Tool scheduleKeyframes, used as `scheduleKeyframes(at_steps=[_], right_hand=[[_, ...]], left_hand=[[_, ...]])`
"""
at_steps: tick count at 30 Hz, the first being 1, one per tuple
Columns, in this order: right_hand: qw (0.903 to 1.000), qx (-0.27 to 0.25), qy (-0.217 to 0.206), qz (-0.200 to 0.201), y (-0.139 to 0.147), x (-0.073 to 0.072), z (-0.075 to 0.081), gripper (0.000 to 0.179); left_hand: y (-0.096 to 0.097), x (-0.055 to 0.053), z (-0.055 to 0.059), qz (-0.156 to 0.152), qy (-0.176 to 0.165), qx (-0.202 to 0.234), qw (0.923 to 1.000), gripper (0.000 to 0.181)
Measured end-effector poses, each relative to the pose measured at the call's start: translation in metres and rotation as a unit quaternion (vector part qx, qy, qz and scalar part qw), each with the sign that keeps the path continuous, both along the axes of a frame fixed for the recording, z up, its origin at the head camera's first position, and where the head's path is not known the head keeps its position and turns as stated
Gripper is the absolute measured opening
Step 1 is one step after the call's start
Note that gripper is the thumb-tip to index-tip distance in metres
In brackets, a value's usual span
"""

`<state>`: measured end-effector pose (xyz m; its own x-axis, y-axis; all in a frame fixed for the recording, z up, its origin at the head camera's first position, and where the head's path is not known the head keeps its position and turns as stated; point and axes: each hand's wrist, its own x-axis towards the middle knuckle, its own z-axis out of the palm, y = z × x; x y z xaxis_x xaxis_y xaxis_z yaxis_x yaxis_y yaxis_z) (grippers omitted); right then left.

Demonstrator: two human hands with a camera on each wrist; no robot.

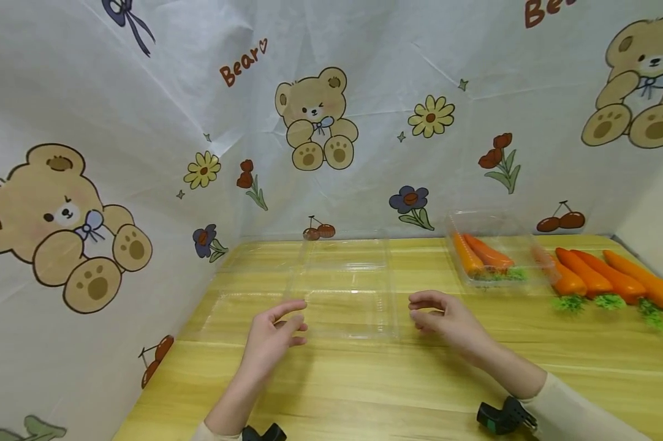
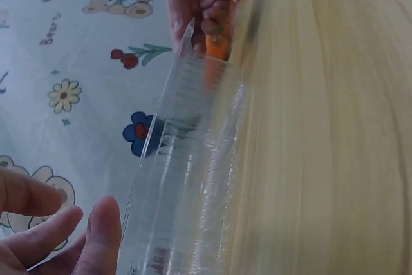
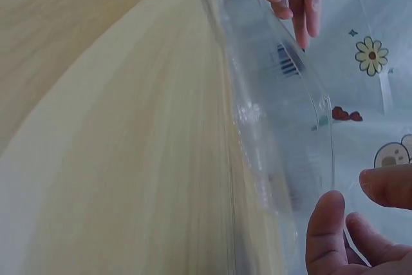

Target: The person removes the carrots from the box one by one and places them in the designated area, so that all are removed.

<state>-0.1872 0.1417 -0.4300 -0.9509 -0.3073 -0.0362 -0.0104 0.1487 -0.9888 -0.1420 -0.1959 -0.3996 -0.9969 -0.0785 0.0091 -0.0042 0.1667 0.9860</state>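
A clear plastic clamshell container [image 1: 342,312] lies on the wooden table between my two hands, its transparent lid [image 1: 345,252] folded back behind it. My left hand [image 1: 276,337] is at its left front corner, fingers loosely bent and nothing held. Just right of its right edge is my right hand [image 1: 447,318], with a gap between thumb and fingers. In the left wrist view the left fingers [image 2: 96,236] are close beside the rim; contact is unclear. The right thumb [image 3: 327,227] is likewise near the rim in the right wrist view.
Left of the middle container lies another clear container [image 1: 243,309]. At the back right, a clear box [image 1: 488,283] holds orange toy carrots [image 1: 466,254] with green tops. Several more carrots [image 1: 613,278] lie beside it. A bear-printed cloth [image 1: 364,184] hangs behind the table.
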Motion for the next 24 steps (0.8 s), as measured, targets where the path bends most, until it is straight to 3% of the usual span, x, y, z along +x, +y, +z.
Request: scheduleKeyframes(at_steps=[14, 20, 24], right_hand=[[0.999, 0.012, 0.001, -0.044, 0.052, -0.001, -0.009, 0.054], [0.9976, -0.006, -0.012, -0.067, 0.074, 0.002, -0.01, 0.053], [0.9955, -0.032, -0.036, -0.082, 0.09, 0.002, -0.013, 0.036]], left_hand=[[0.05, -0.015, -0.001, -0.12, 0.019, -0.017, 0.9925, 0.029], [0.07, -0.023, -0.002, -0.14, 0.008, -0.018, 0.99, 0.028], [0.084, -0.029, -0.003, -0.159, 0.001, -0.014, 0.9872, 0.027]])
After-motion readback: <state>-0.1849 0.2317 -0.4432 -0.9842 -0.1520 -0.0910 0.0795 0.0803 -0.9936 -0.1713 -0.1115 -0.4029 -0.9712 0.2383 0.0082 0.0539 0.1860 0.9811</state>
